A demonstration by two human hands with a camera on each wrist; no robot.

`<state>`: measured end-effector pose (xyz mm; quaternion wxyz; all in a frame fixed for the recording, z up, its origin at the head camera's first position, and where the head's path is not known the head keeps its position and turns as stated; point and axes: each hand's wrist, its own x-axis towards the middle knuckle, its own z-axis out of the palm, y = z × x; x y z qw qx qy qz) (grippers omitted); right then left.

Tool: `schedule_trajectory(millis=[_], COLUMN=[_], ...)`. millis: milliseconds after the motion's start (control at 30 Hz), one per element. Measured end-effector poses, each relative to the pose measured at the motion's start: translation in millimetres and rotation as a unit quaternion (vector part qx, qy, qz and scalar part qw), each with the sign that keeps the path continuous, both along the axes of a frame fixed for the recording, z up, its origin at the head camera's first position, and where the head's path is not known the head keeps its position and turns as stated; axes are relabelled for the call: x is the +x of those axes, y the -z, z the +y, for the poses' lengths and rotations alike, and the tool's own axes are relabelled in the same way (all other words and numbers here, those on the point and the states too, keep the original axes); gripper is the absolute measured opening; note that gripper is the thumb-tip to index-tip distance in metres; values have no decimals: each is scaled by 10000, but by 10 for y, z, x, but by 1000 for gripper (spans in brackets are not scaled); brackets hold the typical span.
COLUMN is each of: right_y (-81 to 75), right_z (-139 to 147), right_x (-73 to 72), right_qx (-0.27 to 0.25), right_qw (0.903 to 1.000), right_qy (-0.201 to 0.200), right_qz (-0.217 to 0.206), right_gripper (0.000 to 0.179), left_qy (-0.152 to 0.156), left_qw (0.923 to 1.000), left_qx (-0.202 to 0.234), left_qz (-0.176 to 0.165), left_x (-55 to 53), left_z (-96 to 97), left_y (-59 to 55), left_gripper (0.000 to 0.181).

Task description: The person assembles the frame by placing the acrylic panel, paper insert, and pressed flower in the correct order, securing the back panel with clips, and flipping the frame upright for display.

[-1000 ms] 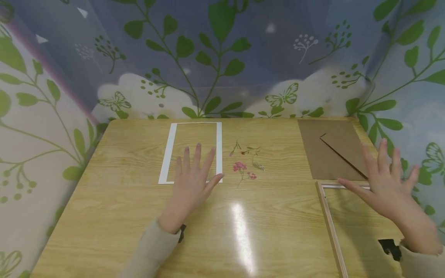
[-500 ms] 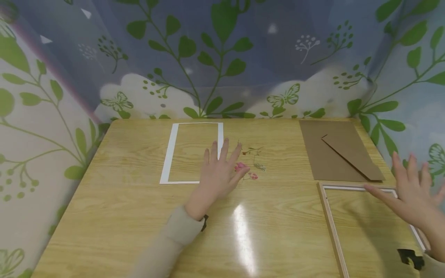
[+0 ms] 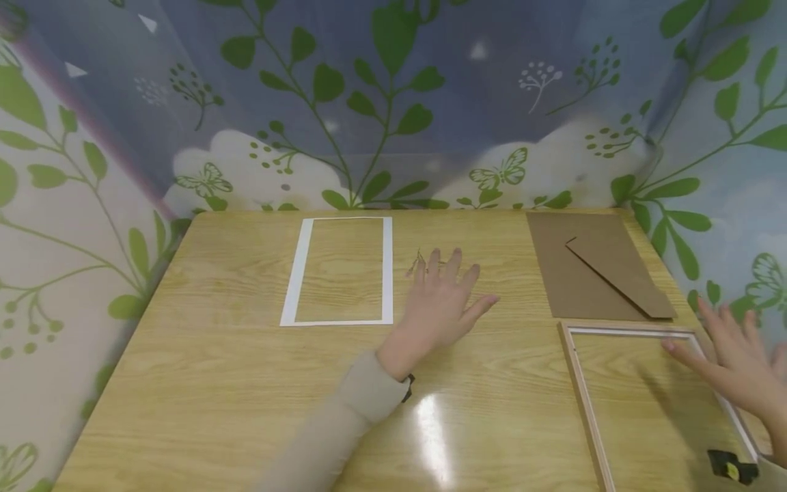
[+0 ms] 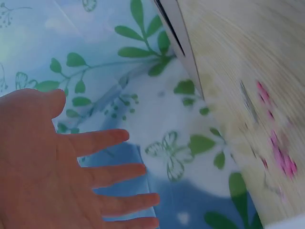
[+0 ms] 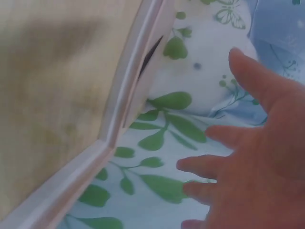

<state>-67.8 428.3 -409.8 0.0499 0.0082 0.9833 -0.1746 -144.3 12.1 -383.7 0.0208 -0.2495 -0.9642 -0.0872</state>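
Observation:
My left hand (image 3: pixel 439 304) hovers palm down over the small dried flowers, fingers spread, holding nothing. It hides most of them in the head view; one thin sprig (image 3: pixel 418 261) shows beyond the fingertips. In the left wrist view the pink dried flowers (image 4: pixel 284 160) lie on the table, blurred. To the left lies a white paper mat (image 3: pixel 387 273), a thin rectangular border. With fingers apart, my right hand (image 3: pixel 740 365) is above the right side of a wooden picture frame (image 3: pixel 584 403) and grips nothing. That frame also appears in the right wrist view, its corner (image 5: pixel 110 143) near the hand.
Behind the picture frame lies a brown backing board (image 3: pixel 590 287) with a flap-like stand (image 3: pixel 621 280) on it. Leaf-printed cloth (image 3: pixel 393 164) walls off the back and both sides of the wood-grain table (image 3: pixel 233 383).
My left hand has swept right from above the white mat to above the dried flowers. The right hand has shifted right and slightly down, uncovering more of the backing board and frame.

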Motion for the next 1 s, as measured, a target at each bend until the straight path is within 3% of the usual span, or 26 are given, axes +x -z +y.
schedule_trajectory(millis=[200,367,600,800,1000], right_y=[46,77,156,182,217], right_z=[130,157,150,210,247], right_x=[4,10,35,57,60], right_qx=[85,133,133,-75,-204], right_qw=[9985,9954,9948,9903,9873], right_qy=[107,380,893,1307,1534], right_qz=[-532,-874,-462,-471,-355], right_gripper=[88,88,87,86,77], left_qy=[365,577,951,1082,1271], left_qw=[9992,9977,9920,9872,9813], left_qx=[-103,-350,-579,-1038,-1264], left_qz=[-82,59,590,542,705], left_x=[71,175,362,504,651], left_z=[380,671,990,1228,1453], left_y=[41,116,294,380,548], left_gripper=[72,65,40,29,20])
